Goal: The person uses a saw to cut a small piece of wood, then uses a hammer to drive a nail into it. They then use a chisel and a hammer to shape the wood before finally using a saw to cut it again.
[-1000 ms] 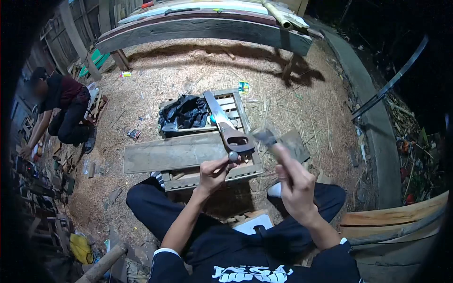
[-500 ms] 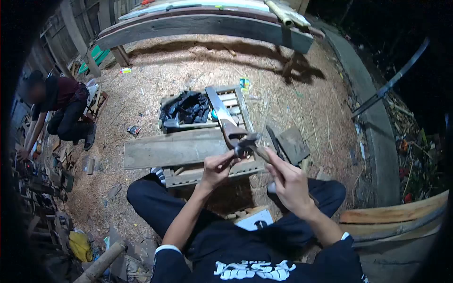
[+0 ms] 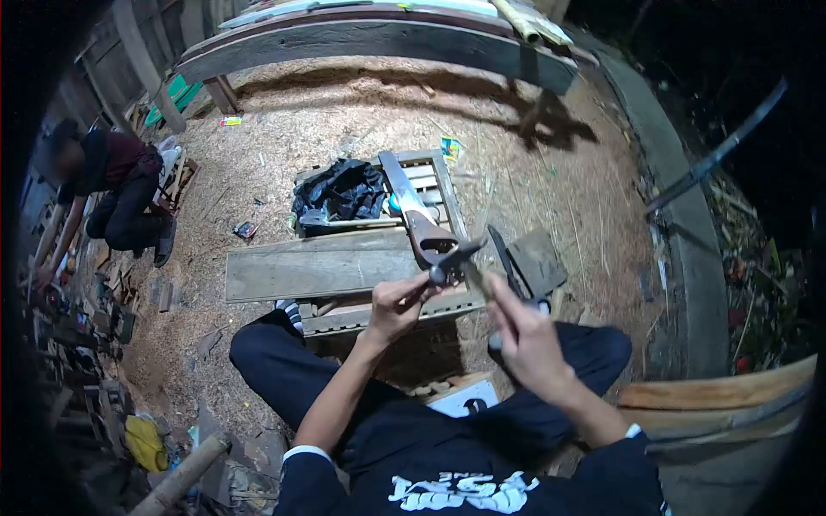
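Note:
A hammer [image 3: 456,261] with a dark metal head is gripped by its handle in my right hand [image 3: 527,337]. The fingers of my left hand [image 3: 397,308] are pinched together just left of the hammer head, and what they hold is too small to make out. Just beyond the hammer lies a handsaw [image 3: 411,206], its blade pointing away across a slatted wooden crate [image 3: 447,193]. A wide plank [image 3: 318,268] rests across the crate to the left of the saw. Both hands are above the crate's near edge.
A black plastic bag [image 3: 340,196] lies in the crate. Beyond it stands a long wooden bench [image 3: 370,43]. Another person [image 3: 120,189] crouches at the far left. A dark flat board [image 3: 538,258] is right of the crate, and curved timber [image 3: 714,394] lies at the lower right.
The hammer head has shifted slightly, and my right hand has moved a little to the right and down. My left hand stays in nearly the same place.

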### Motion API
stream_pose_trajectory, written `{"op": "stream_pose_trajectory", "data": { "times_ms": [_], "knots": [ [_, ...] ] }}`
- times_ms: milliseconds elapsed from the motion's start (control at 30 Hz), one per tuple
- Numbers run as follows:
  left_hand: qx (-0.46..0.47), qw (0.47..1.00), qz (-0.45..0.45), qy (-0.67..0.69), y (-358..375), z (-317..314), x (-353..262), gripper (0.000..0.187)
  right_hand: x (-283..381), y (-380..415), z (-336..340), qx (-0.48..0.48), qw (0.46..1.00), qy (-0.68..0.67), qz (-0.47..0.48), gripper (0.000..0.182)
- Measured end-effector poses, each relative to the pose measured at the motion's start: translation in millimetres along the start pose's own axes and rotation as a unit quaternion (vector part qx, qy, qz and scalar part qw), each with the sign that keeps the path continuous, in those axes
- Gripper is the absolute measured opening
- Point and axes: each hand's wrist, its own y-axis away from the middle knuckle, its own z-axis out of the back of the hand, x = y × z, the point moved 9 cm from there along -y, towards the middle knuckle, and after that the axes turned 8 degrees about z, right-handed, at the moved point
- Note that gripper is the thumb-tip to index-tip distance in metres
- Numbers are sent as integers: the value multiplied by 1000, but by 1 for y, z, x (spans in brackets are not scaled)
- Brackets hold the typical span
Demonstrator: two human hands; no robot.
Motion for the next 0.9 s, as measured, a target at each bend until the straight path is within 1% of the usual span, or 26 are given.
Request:
{"op": "stream_pose_trajectory", "data": {
  "times_ms": [33,67,100,133,167,200,267,300,333,400,433,467,533,567,600,667,700,767,800,833,867,900],
  "knots": [
    [10,1000,16,8,6,-2,2,35,5,-7,13,41,996,75,7,43],
    [-2,1000,18,10,-3,1,7,35,9,-19,16,40,996,80,23,43],
    [-1,1000,20,17,-3,1,5,34,20,-18,28,-55,997,39,37,43],
    [13,999,46,-9,-2,1,2,35,27,-5,39,-150,988,-2,38,43],
    [7,1000,26,-3,-3,-1,3,35,23,-2,39,-150,988,-27,15,45],
    [2,1000,5,1,-4,-1,2,36,21,-1,39,-151,988,-25,12,45],
    [22,1000,19,-8,-3,-1,10,35,7,-5,25,-123,989,-74,-30,46],
    [39,999,34,-15,-1,-5,14,35,-8,-7,5,-108,975,-171,-86,51],
    [40,998,35,-16,2,-7,15,35,-17,-5,-12,-55,976,-157,-139,55],
    [29,998,39,41,0,-5,15,31,-16,-16,-35,-60,962,-243,-111,61],
    [39,998,41,38,1,-3,10,31,-17,-22,-37,-95,963,-228,-109,53],
    [39,998,45,33,3,-3,11,31,-22,-23,-43,-94,961,-234,-110,53],
    [14,999,-29,-34,4,0,1,35,-39,-27,-62,-52,957,-252,-132,40],
    [12,999,-27,-38,3,1,3,35,-44,-29,-65,-47,959,-251,-126,28],
    [19,999,-20,-45,3,2,4,38,-46,-31,-66,-44,958,-255,-126,28],
    [34,998,-4,-61,4,5,5,44,-44,-37,-66,-57,945,-307,-102,26],
    [34,997,1,-65,8,8,6,44,-48,-41,-68,-69,949,-298,-74,24],
    [39,986,72,-145,16,13,19,56,-58,-43,-74,-76,944,-311,-76,23],
    [40,985,75,-149,22,13,22,56,-62,-45,-75,-85,940,-320,-77,23],
    [61,966,127,-216,31,11,34,61,-63,-48,-72,-57,951,-290,-92,23],
    [80,940,178,-281,42,10,47,66,-67,-48,-76,-55,949,-295,-94,23],
    [78,930,167,-317,44,8,43,59,-71,-49,-76,-72,947,-303,-80,23]
  ]
}}
